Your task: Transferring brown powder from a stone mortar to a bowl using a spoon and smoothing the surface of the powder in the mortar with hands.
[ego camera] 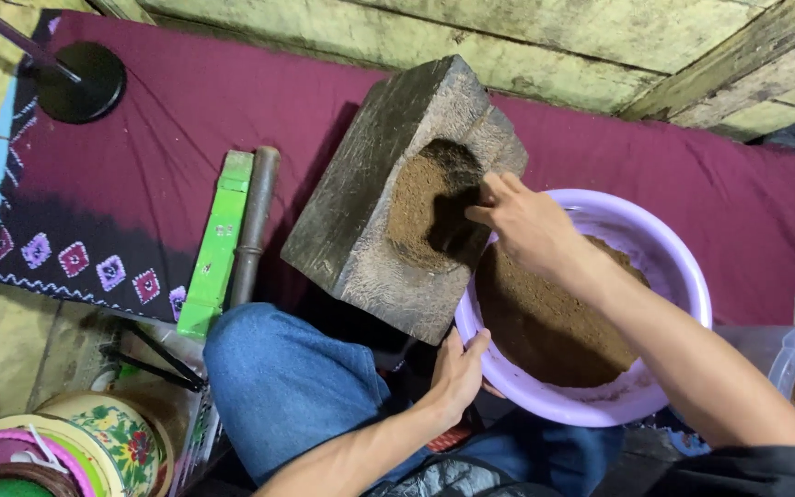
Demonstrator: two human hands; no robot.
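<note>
A maroon cloth (186, 101) covers the floor, with a patterned edge at the left. On it a wooden mortar (374, 212) stands tilted, its hollow holding brown powder (420, 202), its lip over a purple basin (683, 276) that is part full of the same powder. The right hand (526, 221) reaches into the hollow, fingers together and slightly curled. The left hand (457, 373) grips the basin's near rim, thumb spread. A green bar (216, 244) and a dark pestle (252, 225) lie beside the mortar.

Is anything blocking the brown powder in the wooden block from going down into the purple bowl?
Nothing visible blocks it. The wooden block tilts against the rim of the purple bowl, and only the right hand sits at the brown powder. The left hand grips the bowl's near rim.
</note>
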